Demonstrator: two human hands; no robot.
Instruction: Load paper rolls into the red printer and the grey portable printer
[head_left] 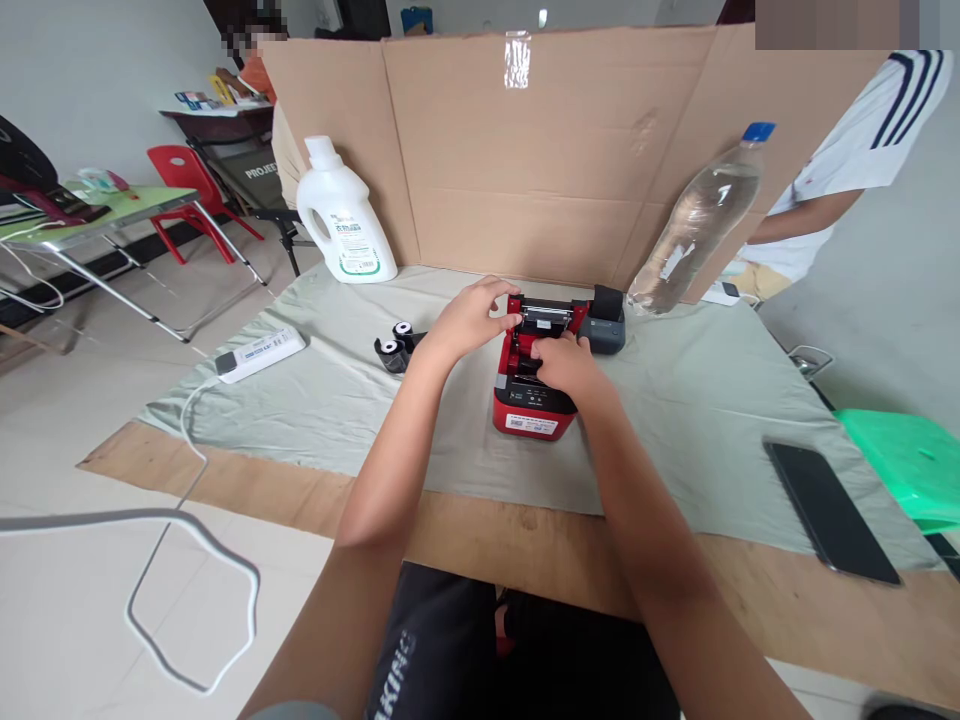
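Observation:
A small red and black printer (529, 405) stands on the grey-green cloth (675, 400), its lid (607, 318) flipped open toward the back. My left hand (471, 318) curls round the printer's upper left edge, fingers bent onto the red rim. My right hand (564, 362) reaches into the open bay in the middle, fingers closed and pressed down; what they hold, if anything, is hidden. Two black rolls with white cores (395, 348) lie just left of the printer, close to my left wrist.
A cardboard screen (525, 160) stands behind the printer. A white detergent jug (342, 215) is back left, a clear plastic bottle (694, 225) leans back right. A white power strip (261, 353) lies left, a dark phone (829, 510) right. A green stool (907, 465) and another person's sleeve (870, 130) are at right.

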